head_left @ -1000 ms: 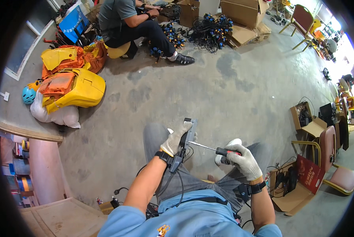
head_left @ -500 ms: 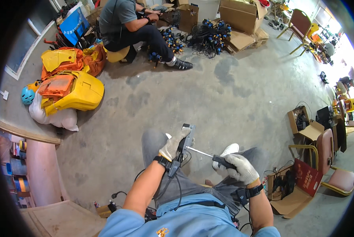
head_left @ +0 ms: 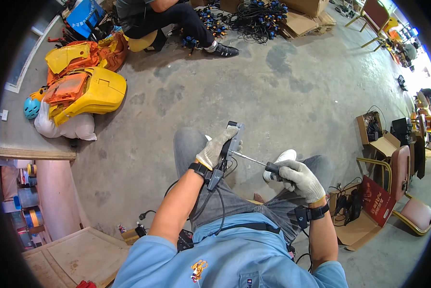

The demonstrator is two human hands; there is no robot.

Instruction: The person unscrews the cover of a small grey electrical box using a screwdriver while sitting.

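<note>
My left hand [head_left: 216, 150], in a pale work glove, is closed around a slim grey and black box-shaped device [head_left: 235, 137] above my lap. Black cables hang below it, and I cannot make out what they join. My gloved right hand [head_left: 303, 180] grips the black handle of a screwdriver [head_left: 249, 158]. Its metal shaft points left, with the tip at the side of the device; whether it sits in a screw is too small to tell. Black straps with small boxes circle both my wrists.
Yellow and orange plastic shells [head_left: 93, 93] lie at the left. A seated person's shoe [head_left: 222, 50] rests on the floor ahead, near a heap of black cables [head_left: 256, 21]. To the right are an open cardboard box [head_left: 357, 230] and a chair [head_left: 400, 170].
The view has tilted down, so the surroundings sit higher in the picture. Both hands keep their hold, and the screwdriver tip stays against the device. My right hand's grip on the handle has turned slightly.
</note>
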